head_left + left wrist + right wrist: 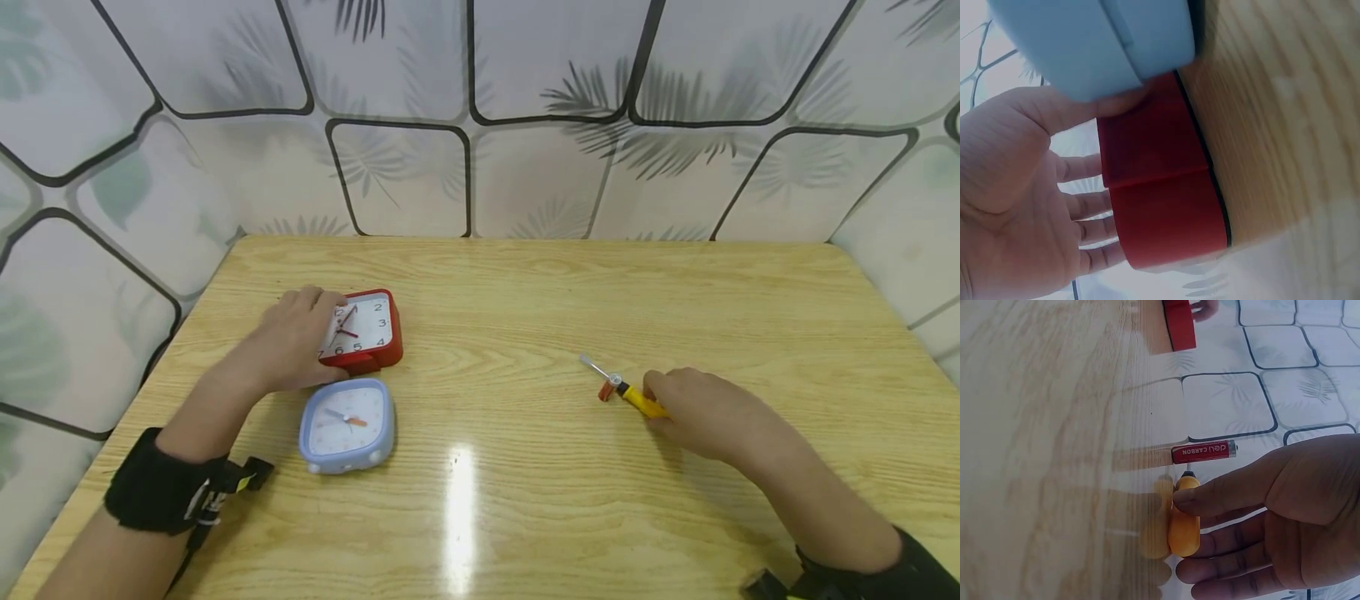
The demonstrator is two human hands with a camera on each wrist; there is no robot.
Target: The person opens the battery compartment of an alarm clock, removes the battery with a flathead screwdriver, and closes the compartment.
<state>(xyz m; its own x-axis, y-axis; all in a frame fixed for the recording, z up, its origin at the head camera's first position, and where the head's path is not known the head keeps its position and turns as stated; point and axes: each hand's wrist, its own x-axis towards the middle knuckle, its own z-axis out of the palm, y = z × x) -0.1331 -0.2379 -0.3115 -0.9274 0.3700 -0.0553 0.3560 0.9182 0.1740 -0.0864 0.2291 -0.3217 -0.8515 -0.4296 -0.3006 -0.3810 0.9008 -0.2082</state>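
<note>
My left hand grips a red square clock, thumb on its near side and fingers over the far side. The clock lies face up and part of its dial is covered. Just nearer to me lies a pale blue clock, face up, close by the thumb. On the right, my right hand holds a screwdriver by its yellow handle, thumb against the fingers. Its metal shaft points up and left. A red battery stands upright on the table beside the shaft.
The wooden table reaches back to a wall with a patterned covering. Black straps with small cameras sit on both wrists, the left one near the blue clock.
</note>
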